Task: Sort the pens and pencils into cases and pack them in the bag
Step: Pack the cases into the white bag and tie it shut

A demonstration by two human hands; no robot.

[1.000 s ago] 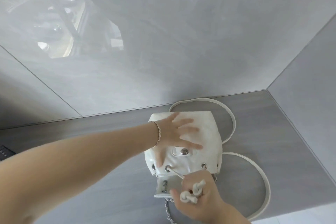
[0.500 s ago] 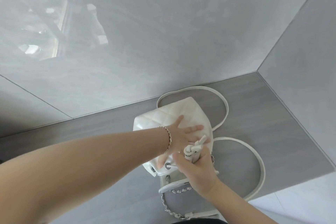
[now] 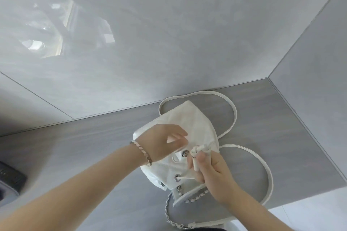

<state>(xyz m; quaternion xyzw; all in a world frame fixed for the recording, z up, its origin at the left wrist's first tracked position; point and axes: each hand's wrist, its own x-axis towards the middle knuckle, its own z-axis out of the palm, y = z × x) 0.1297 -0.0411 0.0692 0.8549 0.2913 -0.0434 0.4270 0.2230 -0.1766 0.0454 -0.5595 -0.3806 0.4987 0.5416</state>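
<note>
The white quilted bag (image 3: 189, 118) is steadied by the left hand (image 3: 163, 140), its grip unclear. The knotted white cord (image 3: 195, 151) is gripped by the right hand (image 3: 214, 172), probably for tightening.

Bright, soft daylight; window glare on glossy wall tiles (image 3: 56, 30); wide-angle bending at edges; slight softness.

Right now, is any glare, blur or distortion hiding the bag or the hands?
Head view: glare and a window reflection sit on the wall, upper left, clear of the work. Head view: the bag is bright and its quilting faint, yet the eyelets read. Head view: left hand and right hand are slightly soft, not smeared; wall seams tilt, hardly bow.
</note>
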